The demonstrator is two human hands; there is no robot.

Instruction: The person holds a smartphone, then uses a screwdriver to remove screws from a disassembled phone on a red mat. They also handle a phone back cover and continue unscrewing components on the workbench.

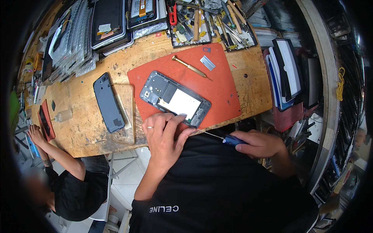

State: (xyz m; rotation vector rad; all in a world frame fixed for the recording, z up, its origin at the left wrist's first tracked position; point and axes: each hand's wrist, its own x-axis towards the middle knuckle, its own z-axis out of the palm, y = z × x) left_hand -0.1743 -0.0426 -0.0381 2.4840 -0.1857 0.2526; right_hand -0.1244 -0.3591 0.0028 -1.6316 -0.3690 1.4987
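An opened smartphone (176,98) without its back cover lies tilted on a red-orange mat (227,93), its white battery area and dark inner frame bared. My left hand (165,134) grips its near edge, thumb and fingers closed there. In my right hand (261,143) is a screwdriver (232,140) with a blue handle, its thin shaft pointing left toward the phone's near right corner. Whether the tip touches the phone I cannot make out. Farther back on the mat are a brass-coloured precision screwdriver (190,67) and a small grey metal blade (208,63).
Left of the mat lies a dark phone back cover (108,103) beside a clear case (128,136). Tools crowd a tray (213,23) at the back; stacked tablets (109,23) and bubble-wrap sleeves (77,35) stand back left. A co-worker's arm (64,157) reaches onto the table's left end.
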